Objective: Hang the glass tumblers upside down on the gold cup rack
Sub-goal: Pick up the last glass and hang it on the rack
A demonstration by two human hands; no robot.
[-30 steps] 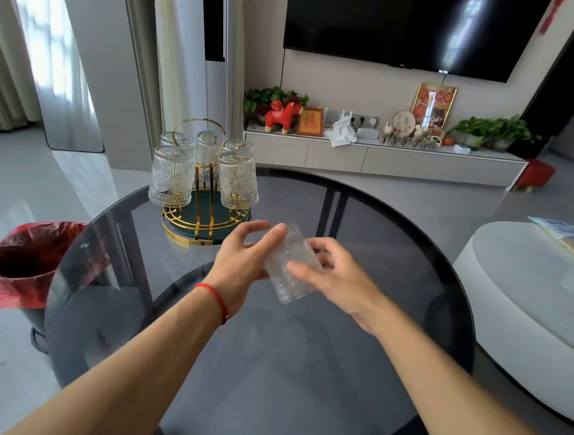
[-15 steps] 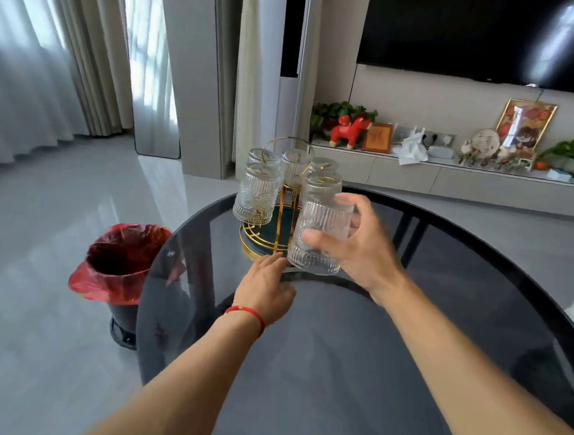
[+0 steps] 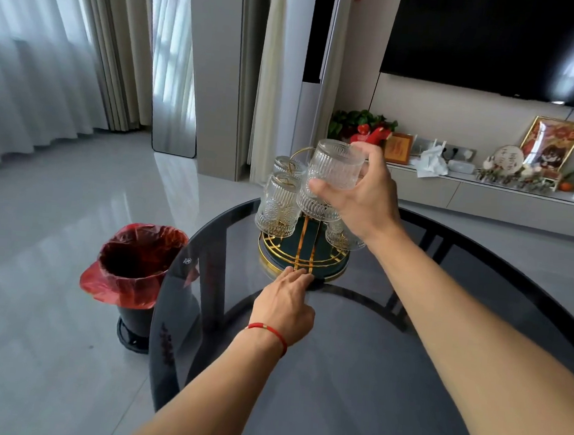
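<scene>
Raised tumbler [image 3: 333, 173] inverted, axis seemingly upright

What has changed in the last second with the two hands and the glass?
The left hand let go of the glass tumbler and went down to the gold cup rack base. The right hand alone carried it, inverted, up over the rack. The hung tumblers stayed.

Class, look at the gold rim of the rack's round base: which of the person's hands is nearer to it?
Left. The left hand rests on the table with its fingertips at the rack base's gold rim. The right hand is higher up, holding a glass tumbler upside down above the rack.
</scene>
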